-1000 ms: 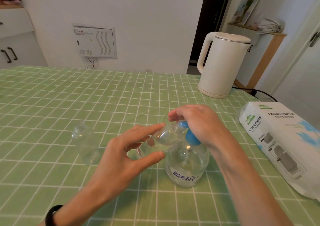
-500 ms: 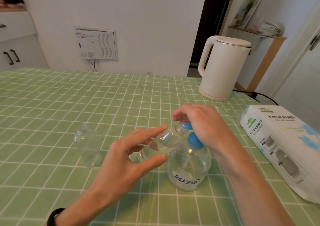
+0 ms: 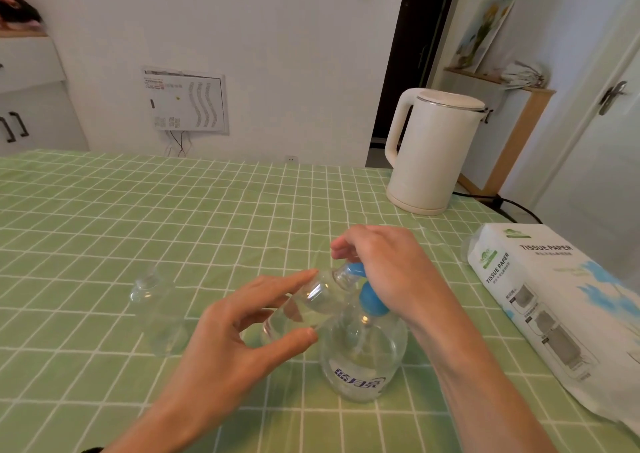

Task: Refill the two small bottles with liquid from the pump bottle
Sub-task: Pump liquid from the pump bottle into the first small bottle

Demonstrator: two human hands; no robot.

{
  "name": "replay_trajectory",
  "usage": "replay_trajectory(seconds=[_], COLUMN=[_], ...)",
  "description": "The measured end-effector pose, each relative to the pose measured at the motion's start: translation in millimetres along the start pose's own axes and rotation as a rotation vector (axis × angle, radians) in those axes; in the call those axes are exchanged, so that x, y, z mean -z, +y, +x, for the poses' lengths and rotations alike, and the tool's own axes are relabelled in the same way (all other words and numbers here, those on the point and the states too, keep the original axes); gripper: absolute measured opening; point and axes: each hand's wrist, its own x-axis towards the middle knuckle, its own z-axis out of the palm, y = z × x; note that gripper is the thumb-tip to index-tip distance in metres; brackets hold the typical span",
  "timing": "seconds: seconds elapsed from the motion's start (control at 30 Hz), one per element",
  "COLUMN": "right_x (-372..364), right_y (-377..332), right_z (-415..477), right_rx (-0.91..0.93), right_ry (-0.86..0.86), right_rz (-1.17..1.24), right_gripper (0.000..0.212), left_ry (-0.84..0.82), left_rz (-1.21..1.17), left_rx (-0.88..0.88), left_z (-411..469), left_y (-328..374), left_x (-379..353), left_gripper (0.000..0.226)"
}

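1. The clear round plastic pump bottle (image 3: pixel 360 366) is glossy and smooth; its blue plastic pump head (image 3: pixel 372 300) looks satin-matt.
2. The tilted small clear plastic bottle (image 3: pixel 311 300) and the upright small clear plastic bottle (image 3: pixel 157 314) are see-through, smooth and shiny.
3. The green white-checked tablecloth (image 3: pixel 138 210) looks smooth, faintly sheened and slightly creased.
4. The tall white plastic kettle (image 3: pixel 433 154) is matt, with a shiny metal rim (image 3: pixel 450 103) under its lid.
5. The white rectangular tissue pack (image 3: pixel 554 314) wears glossy, wrinkled plastic film.

A single head-worn wide-angle camera looks forward and down over the green-checked tabletop (image 3: pixel 173 210), close above both hands at lower centre, wall filling the upper frame.
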Motion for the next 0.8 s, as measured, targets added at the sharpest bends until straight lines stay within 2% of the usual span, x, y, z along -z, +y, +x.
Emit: replay_trajectory(seconds=[0.17,0.33,0.43,0.8], right_x=[1.7,-1.7,-2.4,0.8], right_y=[2.1,4.0,1.9,1.3], right_z=[2.9,6.2,3.4,3.3], right_rx=[-0.021,-0.068,-0.079,-0.052], right_ry=[0.005,-0.025,-0.054,-0.003], right_rz=[0.003,0.031,0.031,0.06], right_gripper=[0.046,0.033,0.033,0.032], left_ry=[-0.006,-0.018,-0.018,-0.02], left_rz=[-0.001,-0.005,0.003,-0.011], left_rx=[-0.003,0.002,0.014,0.004], left_z=[1.0,1.6,0.5,1.3], left_y=[2.0,3.0,3.5,4.3], left_x=[0.1,1.1,1.1,0.8], left_gripper=[0.057,0.057,0.057,0.056])
